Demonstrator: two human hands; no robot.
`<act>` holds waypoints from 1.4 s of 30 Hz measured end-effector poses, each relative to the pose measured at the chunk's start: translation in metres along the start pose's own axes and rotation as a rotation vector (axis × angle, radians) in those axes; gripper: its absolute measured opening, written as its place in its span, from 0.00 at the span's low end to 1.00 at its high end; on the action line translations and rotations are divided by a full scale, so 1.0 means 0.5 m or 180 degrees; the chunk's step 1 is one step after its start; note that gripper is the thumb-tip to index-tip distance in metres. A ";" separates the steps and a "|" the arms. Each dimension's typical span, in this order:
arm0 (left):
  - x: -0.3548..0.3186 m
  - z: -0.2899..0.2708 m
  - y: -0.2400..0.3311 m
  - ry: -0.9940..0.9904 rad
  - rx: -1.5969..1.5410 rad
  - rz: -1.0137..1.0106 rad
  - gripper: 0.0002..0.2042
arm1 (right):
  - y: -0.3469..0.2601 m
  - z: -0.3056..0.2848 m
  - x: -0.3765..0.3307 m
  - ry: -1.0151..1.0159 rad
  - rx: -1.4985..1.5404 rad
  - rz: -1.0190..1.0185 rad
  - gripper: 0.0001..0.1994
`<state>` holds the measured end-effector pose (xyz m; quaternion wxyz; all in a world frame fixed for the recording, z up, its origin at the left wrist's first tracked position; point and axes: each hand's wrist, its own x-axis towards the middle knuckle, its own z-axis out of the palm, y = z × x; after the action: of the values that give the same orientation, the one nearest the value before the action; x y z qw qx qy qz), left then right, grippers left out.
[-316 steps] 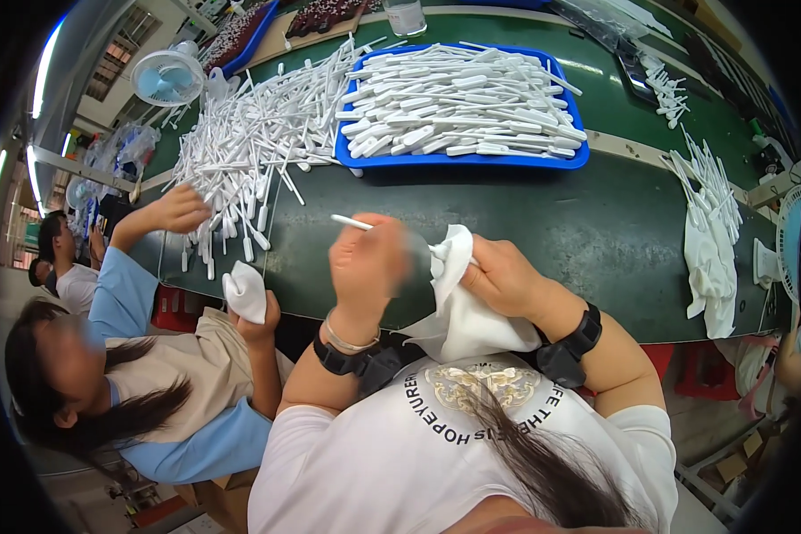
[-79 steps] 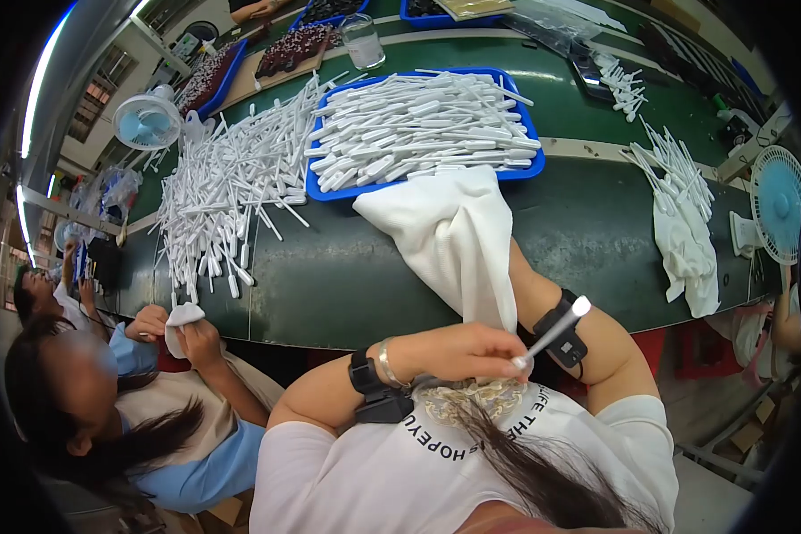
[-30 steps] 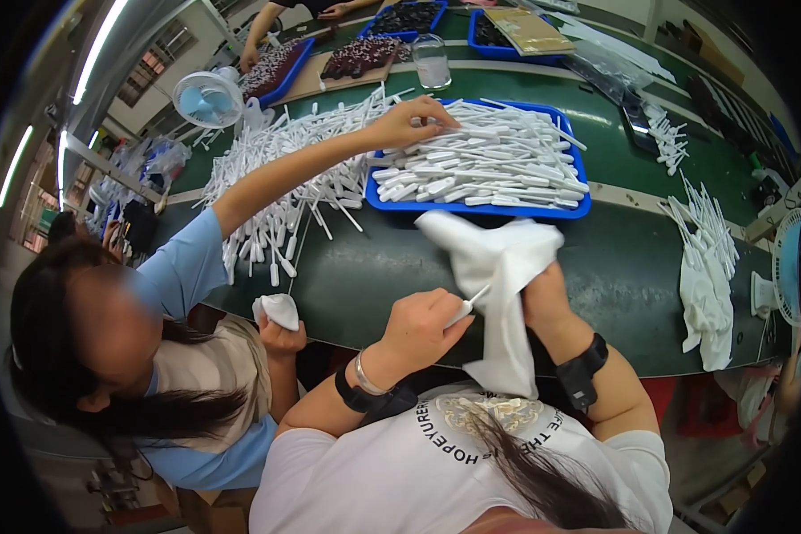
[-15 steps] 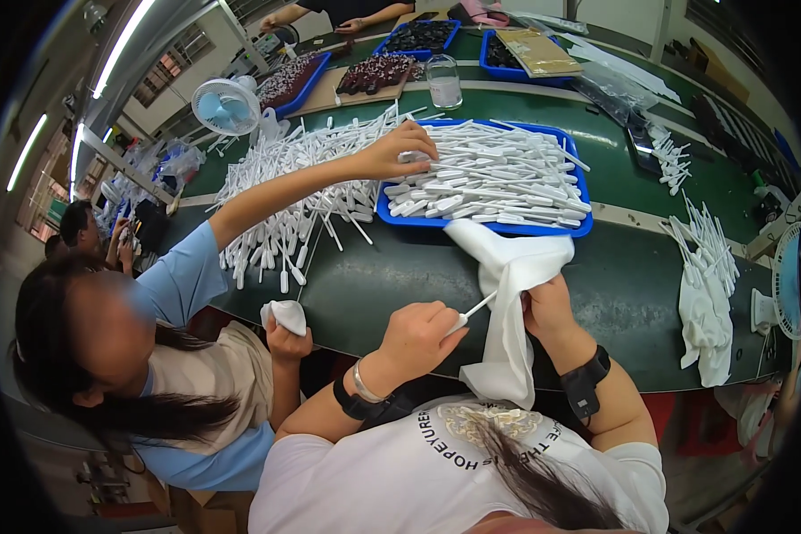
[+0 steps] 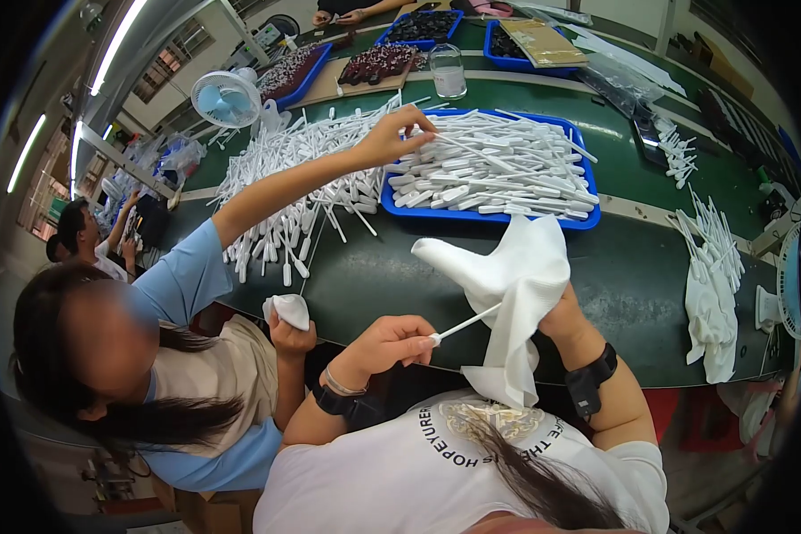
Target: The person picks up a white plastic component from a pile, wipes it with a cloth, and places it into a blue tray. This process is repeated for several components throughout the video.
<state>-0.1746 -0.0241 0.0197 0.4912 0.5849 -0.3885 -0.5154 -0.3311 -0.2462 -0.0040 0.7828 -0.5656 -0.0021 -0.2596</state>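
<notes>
My left hand [image 5: 384, 345] is closed on the thicker end of a white plastic stick [image 5: 470, 324]. The stick's thin shaft points up to the right, and its far tip is hidden in the folds of a white cloth [image 5: 527, 276]. My right hand [image 5: 561, 316] grips that cloth from the right; most of its fingers are hidden behind it. One flap of the cloth stands out to the left, and another hangs down past the table's edge. Just beyond is a blue tray [image 5: 481, 216] heaped with similar white sticks [image 5: 494, 169].
At the left a co-worker's hand [image 5: 400, 135] reaches over the tray's corner, beside a loose stick pile [image 5: 303, 178]; the other hand [image 5: 291, 341] holds a white cloth. More sticks lie on a cloth [image 5: 710, 320] at the right. A jar [image 5: 448, 76] stands behind the tray.
My left hand has moved left and down with the stick, drawing more of its shaft out of the cloth. The cloth's upper flap has swung left. The co-worker's reaching hand has risen slightly.
</notes>
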 end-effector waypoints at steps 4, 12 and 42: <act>0.004 -0.003 -0.008 -0.0363 -0.0882 -0.0213 0.08 | -0.007 0.003 0.002 -0.0423 -0.0046 0.0387 0.22; 0.107 0.085 -0.015 0.0618 -0.1165 0.0053 0.10 | 0.020 0.038 -0.008 -0.0549 0.0083 0.1140 0.13; 0.114 0.044 0.041 0.1992 -0.0967 0.1872 0.03 | 0.026 0.043 -0.003 -0.0090 0.0058 0.0969 0.14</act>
<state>-0.1859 -0.0873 0.0272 0.7907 0.4987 -0.2910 -0.2037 -0.3210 -0.2235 -0.0084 0.8180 -0.5559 0.0703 -0.1299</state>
